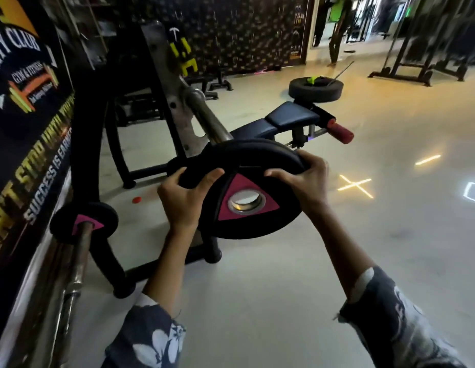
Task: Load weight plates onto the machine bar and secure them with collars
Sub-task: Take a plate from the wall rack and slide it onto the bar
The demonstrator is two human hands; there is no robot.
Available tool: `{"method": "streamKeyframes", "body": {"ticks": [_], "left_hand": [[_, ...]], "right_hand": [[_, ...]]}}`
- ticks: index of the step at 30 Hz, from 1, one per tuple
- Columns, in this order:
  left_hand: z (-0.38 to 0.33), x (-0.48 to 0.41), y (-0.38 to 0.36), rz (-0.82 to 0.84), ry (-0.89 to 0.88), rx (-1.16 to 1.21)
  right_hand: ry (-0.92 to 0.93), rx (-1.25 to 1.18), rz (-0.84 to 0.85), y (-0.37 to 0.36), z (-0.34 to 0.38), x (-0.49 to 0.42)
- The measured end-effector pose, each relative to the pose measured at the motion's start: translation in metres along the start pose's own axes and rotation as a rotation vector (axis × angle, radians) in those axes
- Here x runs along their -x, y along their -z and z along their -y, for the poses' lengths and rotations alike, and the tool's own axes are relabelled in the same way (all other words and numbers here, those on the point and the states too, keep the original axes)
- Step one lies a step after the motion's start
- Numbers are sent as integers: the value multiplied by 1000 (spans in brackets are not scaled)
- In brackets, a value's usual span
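A black round rubber weight plate (257,159) with a pink triangular centre is held in both hands before the steel machine bar (208,120).

The plate is carried tilted in the air above the pale floor (284,274). The left hand (181,200) is clamped on its left rim, fingers curled over the edge and thumb laid on the face. The right hand (304,181) is clamped on its upper right rim. The bar's near end is hidden behind the plate's upper rim. A second black plate with a pink centre (83,221) is seen seated on another steel bar at the lower left. Farther back, a black tyre (316,92) is laid flat on the floor; in its hollow a lime-green object (312,80) and a thin metal rod (342,71) are held.
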State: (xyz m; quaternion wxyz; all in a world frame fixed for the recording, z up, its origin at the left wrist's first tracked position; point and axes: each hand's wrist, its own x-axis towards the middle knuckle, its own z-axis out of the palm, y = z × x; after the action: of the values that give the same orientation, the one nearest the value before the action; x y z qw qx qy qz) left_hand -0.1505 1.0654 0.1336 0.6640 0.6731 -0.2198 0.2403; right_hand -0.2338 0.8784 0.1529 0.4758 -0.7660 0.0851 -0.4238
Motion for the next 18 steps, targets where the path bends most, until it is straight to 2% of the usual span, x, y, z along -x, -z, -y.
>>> {"method": "streamKeyframes", "body": {"ticks": [4,8,12,18], "left_hand": [[1,-22,-39,-62,-25,-6],[3,-41,-51,-122,-4,-78],[8,-43,-55,-186,31,-144],[4,-42,-58,-197,-11,-201]], "right_hand": [[83,-29,30,12,-20,-51],[82,-104,95,-2,-36,-81],[76,-84,158,-13,-49,-97],[89,-112,186,-11,-50,-100]]}}
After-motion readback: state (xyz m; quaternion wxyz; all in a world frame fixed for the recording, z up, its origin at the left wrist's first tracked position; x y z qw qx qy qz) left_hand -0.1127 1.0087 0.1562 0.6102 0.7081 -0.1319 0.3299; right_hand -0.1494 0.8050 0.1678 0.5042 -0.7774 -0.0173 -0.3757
